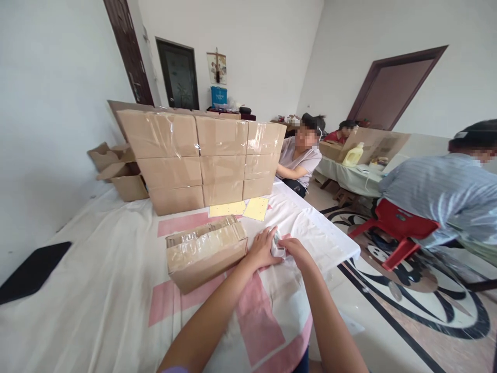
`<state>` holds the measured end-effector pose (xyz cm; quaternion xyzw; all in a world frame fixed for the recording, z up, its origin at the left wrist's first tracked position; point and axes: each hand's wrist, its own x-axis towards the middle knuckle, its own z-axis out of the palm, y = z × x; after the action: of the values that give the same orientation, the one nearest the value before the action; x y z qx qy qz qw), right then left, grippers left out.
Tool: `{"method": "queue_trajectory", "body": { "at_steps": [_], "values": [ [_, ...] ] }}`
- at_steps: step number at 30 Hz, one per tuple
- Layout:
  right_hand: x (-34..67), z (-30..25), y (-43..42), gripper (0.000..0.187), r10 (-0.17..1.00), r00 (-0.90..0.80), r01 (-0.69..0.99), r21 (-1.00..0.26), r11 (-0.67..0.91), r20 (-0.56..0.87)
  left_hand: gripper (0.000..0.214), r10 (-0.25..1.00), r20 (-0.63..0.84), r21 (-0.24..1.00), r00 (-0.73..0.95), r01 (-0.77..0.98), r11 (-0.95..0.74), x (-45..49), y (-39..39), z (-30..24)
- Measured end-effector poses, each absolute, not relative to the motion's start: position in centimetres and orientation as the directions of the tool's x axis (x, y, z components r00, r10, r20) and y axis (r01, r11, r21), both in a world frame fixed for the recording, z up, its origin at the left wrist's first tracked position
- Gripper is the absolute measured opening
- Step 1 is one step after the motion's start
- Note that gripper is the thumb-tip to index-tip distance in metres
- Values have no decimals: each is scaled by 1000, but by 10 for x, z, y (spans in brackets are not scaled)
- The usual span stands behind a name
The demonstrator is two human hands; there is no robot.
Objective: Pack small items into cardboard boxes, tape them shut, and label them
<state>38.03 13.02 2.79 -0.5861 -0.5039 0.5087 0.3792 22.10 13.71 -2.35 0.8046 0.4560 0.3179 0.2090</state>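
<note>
Close together over the cloth-covered table are my left hand (pixel 263 249) and my right hand (pixel 294 252). Between them is a small white object (pixel 278 250) with some grey on top; its kind is too small to make out. My left fingers curl round its left side. The right hand's fingers are bent against its right side, their tips partly hidden. Just left of my left hand lies a long cardboard box (pixel 209 259) with clear tape. Yellow sheets (pixel 256 208) with small dark dots lie beyond my hands.
A wall of taped cardboard boxes (pixel 221 163) stands across the table's far side. Open cartons (pixel 130 181) are at its left end. A black flat object (pixel 34 269) lies far left. One person (pixel 301 160) sits beyond the boxes; another (pixel 430 191) sits on a red chair (pixel 404 223).
</note>
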Motion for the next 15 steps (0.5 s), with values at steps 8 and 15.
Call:
{"method": "queue_trajectory", "body": {
  "at_steps": [8, 15],
  "values": [
    [376, 47, 126, 26, 982, -2, 213, -960, -183, -188, 133, 889, 308, 606, 339, 650, -458, 221, 132, -22],
    [378, 42, 102, 22, 980, 23, 215, -957, -196, -196, 110, 889, 308, 604, 339, 653, -458, 219, 134, -24]
  ]
}}
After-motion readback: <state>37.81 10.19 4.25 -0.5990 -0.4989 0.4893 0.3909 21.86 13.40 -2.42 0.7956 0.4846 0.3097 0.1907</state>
